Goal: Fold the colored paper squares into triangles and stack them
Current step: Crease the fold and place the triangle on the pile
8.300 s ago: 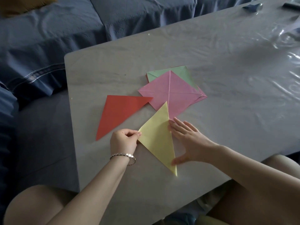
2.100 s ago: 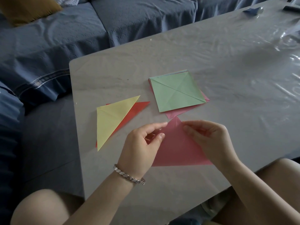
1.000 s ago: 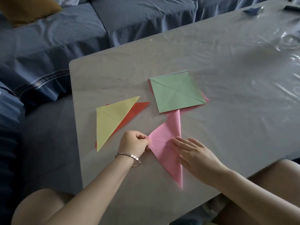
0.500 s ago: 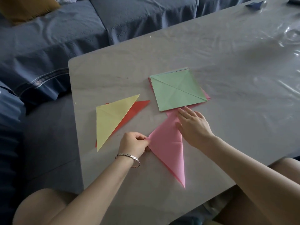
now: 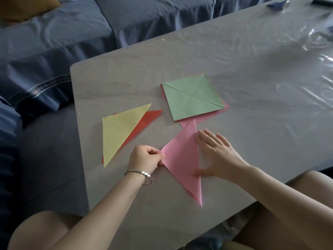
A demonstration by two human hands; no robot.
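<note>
A pink paper (image 5: 182, 159), folded into a triangle, lies flat near the table's front edge. My left hand (image 5: 144, 158) pinches its left corner between thumb and fingers. My right hand (image 5: 215, 155) lies flat with spread fingers along the triangle's right folded edge. To the left, a yellow triangle (image 5: 119, 131) rests on top of a red triangle (image 5: 146, 120). Behind the pink triangle sits a pile of unfolded squares with a creased green square (image 5: 192, 96) on top and a pink sheet (image 5: 187, 122) peeking out below.
The grey table (image 5: 252, 73) has a shiny plastic cover; its left edge and near corner are close to the triangles. A blue sofa (image 5: 54, 42) runs behind and to the left. Small dark objects (image 5: 276, 4) lie at the far right. My knees show below the table.
The pink square was folded into a triangle and laid down. In the last half second my right hand slid from the triangle's top tip down along its right edge; my left hand kept its pinch.
</note>
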